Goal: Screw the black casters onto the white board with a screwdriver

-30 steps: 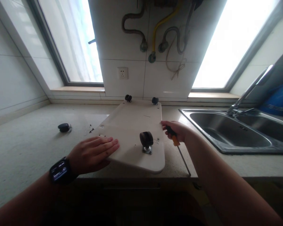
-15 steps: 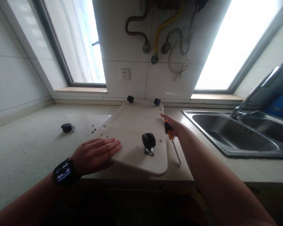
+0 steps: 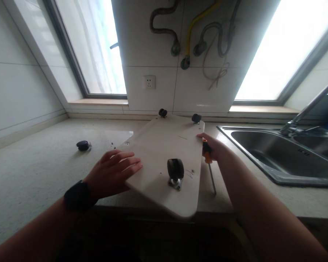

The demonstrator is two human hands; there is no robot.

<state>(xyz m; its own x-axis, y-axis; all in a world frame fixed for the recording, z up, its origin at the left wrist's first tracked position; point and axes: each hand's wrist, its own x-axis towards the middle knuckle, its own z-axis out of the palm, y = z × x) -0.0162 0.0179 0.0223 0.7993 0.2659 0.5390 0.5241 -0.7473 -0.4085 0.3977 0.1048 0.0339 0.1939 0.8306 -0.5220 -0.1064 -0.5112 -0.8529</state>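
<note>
A smooth white round-cornered board (image 3: 153,145) lies on the pale speckled stone counter (image 3: 38,171), its near corner jutting past the front edge. It looks stiff and moderately heavy, probably slick-faced, so its long edges seem the best hold; the black twin-wheeled caster (image 3: 175,169) near that corner would likely swivel if grabbed. The left hand (image 3: 116,170) lays nearly straight fingers over the left edge; its thumb is hidden, so I cannot tell whether it pinches. Farther along, the right hand (image 3: 213,147) is wrapped round a black-and-orange-handled steel screwdriver (image 3: 207,149), one digit at the right edge.
</note>
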